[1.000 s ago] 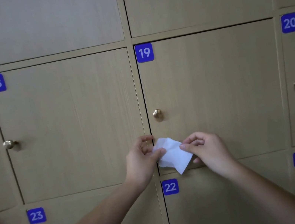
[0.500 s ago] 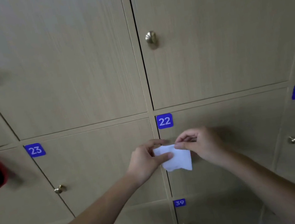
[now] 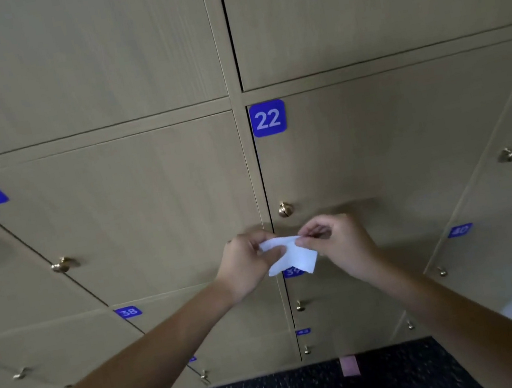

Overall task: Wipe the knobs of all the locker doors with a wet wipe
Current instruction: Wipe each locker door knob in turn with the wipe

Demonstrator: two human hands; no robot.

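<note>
Both hands hold one white wet wipe (image 3: 290, 254) between them, in front of the lockers. Left hand (image 3: 249, 264) pinches its left edge, thumb on top; right hand (image 3: 337, 243) pinches the upper right corner with curled fingers. The wipe hangs just below the brass knob (image 3: 285, 210) of locker door 22 (image 3: 375, 146), not touching it.
</note>
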